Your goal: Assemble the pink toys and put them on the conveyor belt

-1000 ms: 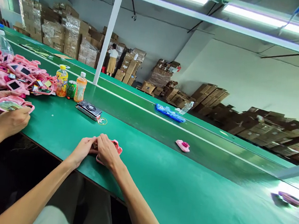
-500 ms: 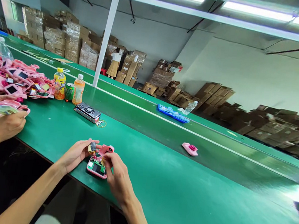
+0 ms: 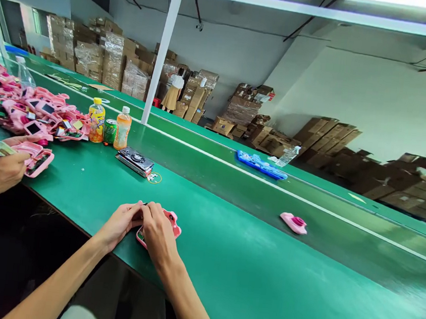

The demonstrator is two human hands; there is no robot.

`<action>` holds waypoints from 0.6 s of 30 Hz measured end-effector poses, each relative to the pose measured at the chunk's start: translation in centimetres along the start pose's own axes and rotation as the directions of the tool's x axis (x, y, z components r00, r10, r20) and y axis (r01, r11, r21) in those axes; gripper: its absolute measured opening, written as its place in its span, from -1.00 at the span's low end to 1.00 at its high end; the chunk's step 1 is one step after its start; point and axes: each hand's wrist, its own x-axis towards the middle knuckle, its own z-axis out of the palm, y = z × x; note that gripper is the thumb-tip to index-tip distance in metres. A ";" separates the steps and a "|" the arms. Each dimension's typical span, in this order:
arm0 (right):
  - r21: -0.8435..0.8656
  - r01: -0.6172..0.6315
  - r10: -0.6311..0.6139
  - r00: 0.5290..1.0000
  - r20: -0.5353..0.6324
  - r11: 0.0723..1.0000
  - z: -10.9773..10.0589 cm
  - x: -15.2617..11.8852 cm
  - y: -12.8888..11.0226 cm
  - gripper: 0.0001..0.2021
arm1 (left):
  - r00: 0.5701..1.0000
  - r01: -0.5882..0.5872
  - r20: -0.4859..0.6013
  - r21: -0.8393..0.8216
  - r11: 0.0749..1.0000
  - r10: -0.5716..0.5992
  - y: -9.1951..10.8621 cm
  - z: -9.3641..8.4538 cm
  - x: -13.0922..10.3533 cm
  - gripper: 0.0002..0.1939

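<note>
An opened pink toy camera (image 3: 174, 221) lies on the green bench by its front edge, its green circuit board partly showing under my fingers. My left hand (image 3: 120, 225) is closed at the camera's left, thumb and fingers pinched together. Across the camera reaches my right hand (image 3: 157, 231), covering much of it, its bent fingertips meeting those of the left hand. A tiny dark bit shows between the fingertips; the rest of what they hold is hidden.
A co-worker's hands (image 3: 0, 172) work on another opened pink camera (image 3: 39, 161) at the left. Behind lie a heap of pink cameras (image 3: 24, 104), drink bottles (image 3: 122, 128), a can (image 3: 110, 132) and a black box (image 3: 135, 161). A pink camera (image 3: 293, 223) and blue tray (image 3: 261, 164) lie farther right.
My right hand has moved left from the camera's board to meet my left hand's fingertips. The small grey-and-yellow part in my left hand is now hidden. The view has shifted slightly.
</note>
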 end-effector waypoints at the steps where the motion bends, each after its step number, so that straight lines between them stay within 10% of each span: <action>1: -0.021 0.015 -0.015 1.000 0.003 1.000 0.0 -0.1 0.0 -0.83 | 1.000 -0.006 0.019 -0.015 1.000 0.006 -0.3 -0.1 0.2 -0.59; 12: 0.000 0.059 -0.059 0.998 -0.004 0.998 0.0 -0.9 0.7 -0.81 | 1.000 -0.010 -0.009 -0.112 0.994 0.009 -1.2 -0.6 1.1 -0.56; 18: 0.466 -0.129 0.188 0.979 -0.083 0.875 -4.1 -4.2 0.1 -0.82 | 0.997 0.068 -0.022 -0.206 0.976 -0.074 -0.5 -0.7 1.0 -0.74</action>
